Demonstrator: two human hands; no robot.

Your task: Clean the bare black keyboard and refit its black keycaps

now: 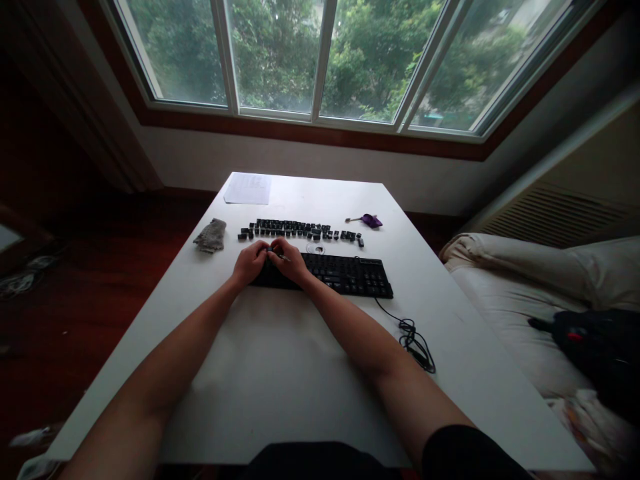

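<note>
Over the left end of a black keyboard (345,275), my left hand (250,261) and my right hand (290,261) meet at the fingertips. Both are closed, with fingers bent in a pinch. A small dark piece (271,249) shows between them, too small to name surely. Something thin by my right fingers is unclear. Just beyond the hands, loose black keycaps (287,227) lie in uneven rows. A small clear round dish (315,249) with a dark bit in it sits behind the keyboard. My hands hide the keyboard's left part.
A grey cloth (211,236) lies at the left, and a paper sheet (248,189) at the far left corner. Back right is a purple object (371,221) beside a small brush (353,219). The coiled cable (417,343) lies right of my right forearm on the white table (280,387).
</note>
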